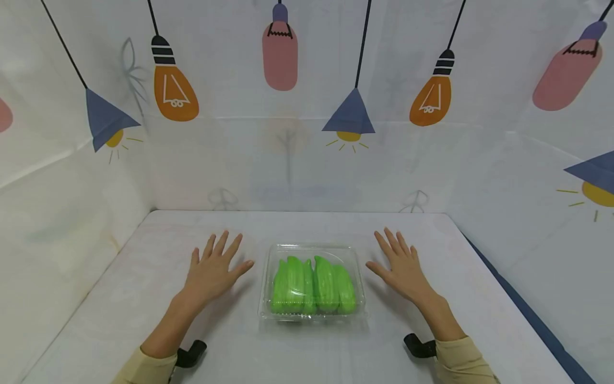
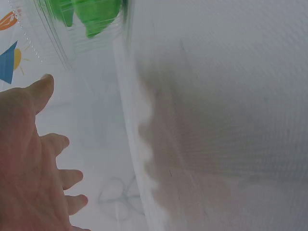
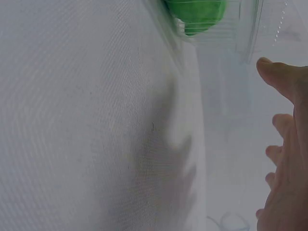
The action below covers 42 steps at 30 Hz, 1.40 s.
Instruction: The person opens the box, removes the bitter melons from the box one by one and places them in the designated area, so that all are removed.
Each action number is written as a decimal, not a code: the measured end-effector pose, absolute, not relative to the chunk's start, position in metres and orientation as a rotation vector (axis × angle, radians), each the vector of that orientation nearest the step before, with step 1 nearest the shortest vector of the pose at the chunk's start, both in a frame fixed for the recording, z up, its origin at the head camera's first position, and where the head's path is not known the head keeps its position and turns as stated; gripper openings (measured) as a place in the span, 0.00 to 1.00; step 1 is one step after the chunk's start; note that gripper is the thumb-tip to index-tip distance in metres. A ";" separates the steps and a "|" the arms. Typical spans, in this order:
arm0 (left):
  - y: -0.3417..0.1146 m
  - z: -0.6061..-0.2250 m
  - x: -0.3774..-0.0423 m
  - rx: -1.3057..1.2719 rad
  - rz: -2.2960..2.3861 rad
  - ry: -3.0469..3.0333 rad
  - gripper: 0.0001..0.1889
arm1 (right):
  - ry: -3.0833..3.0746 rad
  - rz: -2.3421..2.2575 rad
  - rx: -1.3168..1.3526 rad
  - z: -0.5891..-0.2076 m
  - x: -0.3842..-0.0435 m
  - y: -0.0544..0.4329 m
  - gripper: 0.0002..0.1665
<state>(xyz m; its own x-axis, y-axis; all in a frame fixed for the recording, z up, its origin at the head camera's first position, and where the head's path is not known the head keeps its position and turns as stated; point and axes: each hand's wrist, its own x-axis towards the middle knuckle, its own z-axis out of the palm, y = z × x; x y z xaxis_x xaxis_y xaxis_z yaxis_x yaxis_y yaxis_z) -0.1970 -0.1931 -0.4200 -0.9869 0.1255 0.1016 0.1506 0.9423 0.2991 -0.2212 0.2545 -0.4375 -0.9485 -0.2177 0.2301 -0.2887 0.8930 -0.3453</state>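
Observation:
A clear plastic clamshell box point(image 1: 312, 318) lies on the white table between my two hands. Through its lid show several bright green, ridged, elongated pieces point(image 1: 326, 285), side by side in a row. My left hand point(image 1: 211, 272) is held over the table to the left of the box, fingers spread and straight, with nothing in it. On the other side my right hand point(image 1: 402, 271) is also spread, its thumb toward the box. Both wrist views show a gap between the thumb and the box, and each hand casts a shadow on the tabletop.
The white table point(image 1: 307, 357) ends at a pale cloth backdrop point(image 1: 297, 160) printed with hanging lamps and bulbs, which also rises on both sides. A black wrist-worn device point(image 1: 192, 354) sits at the left cuff, another black device point(image 1: 419, 346) at the right.

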 end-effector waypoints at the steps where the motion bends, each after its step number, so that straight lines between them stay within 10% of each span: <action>1: -0.193 -0.420 -0.197 -0.222 -0.486 -3.016 0.45 | -2.876 0.579 0.390 -0.438 -0.222 0.254 0.49; 42: -0.175 -0.426 -0.194 -0.351 -1.048 -3.069 0.44 | -3.014 1.273 0.445 -0.428 -0.212 0.238 0.50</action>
